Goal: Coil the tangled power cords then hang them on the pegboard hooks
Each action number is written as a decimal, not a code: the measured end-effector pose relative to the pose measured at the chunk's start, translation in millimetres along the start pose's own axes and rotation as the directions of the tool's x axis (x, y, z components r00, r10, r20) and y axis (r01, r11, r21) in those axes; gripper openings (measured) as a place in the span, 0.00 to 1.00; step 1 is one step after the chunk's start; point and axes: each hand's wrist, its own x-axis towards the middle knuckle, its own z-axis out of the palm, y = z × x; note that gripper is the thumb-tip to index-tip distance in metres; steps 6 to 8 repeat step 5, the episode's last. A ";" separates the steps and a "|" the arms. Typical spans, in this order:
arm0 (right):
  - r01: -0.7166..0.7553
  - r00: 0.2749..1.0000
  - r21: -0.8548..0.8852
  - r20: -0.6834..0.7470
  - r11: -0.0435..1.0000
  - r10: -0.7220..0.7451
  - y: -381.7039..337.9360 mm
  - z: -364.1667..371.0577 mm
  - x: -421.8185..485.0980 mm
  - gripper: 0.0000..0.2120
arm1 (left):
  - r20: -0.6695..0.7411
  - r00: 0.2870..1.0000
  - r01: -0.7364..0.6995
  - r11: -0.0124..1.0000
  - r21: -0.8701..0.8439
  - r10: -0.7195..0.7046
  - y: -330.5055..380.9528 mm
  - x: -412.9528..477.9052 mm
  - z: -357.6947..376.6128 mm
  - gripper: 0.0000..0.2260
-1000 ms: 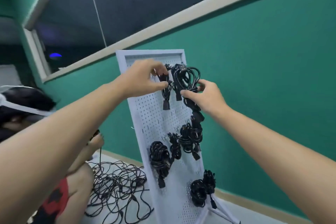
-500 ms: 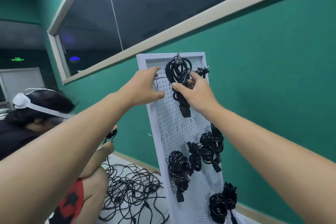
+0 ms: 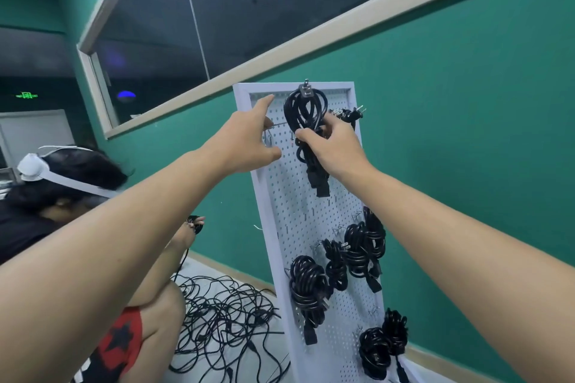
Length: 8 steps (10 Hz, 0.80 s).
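**Coil held at the pegboard's top row**

A tall white perforated pegboard [image 3: 298, 221] stands before the green wall [image 3: 451, 134], its foot cut off at the bottom. Bare holes lie left of and below the top row. On the floor to the left spreads a tangled heap of black cords [image 3: 227, 320], beside a crouching person [image 3: 62, 183] half hidden by the forearm. Wound black bundles [image 3: 308, 283] hang lower down. The right hand [image 3: 334, 149] grips a coiled black power cord [image 3: 303, 112] at top centre. The left hand [image 3: 245, 140] is at a thin metal hook [image 3: 280, 124]; whether its fingers pinch it I cannot tell. The glowing green sign [image 3: 26, 95] is unreadable.
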 end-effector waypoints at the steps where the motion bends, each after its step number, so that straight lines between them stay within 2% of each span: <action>1: -0.071 0.993 -0.083 0.087 0.994 0.078 -0.7 7.3 6.7 0.18 | -0.002 1.000 -0.003 1.000 0.000 0.003 -1.0 -0.2 -0.4 0.43; 2: -0.082 0.982 -0.139 0.158 0.987 0.104 2.5 16.7 9.7 0.22 | -0.020 1.000 -0.015 1.000 0.002 0.015 1.3 -1.6 -0.4 0.42; 4: -0.055 0.987 -0.142 0.145 0.988 0.076 18.0 21.6 -0.6 0.36 | -0.053 0.998 -0.032 0.999 -0.041 0.030 2.2 -8.7 4.5 0.40; 5: -0.035 0.993 -0.060 0.108 0.998 0.042 18.3 15.2 -11.9 0.31 | -0.215 0.974 -0.091 0.993 -0.071 0.074 10.8 -16.9 4.3 0.35; 8: -0.035 0.993 -0.060 0.108 0.998 0.042 18.3 15.2 -11.9 0.31 | -0.215 0.974 -0.091 0.993 -0.071 0.074 10.8 -16.9 4.3 0.35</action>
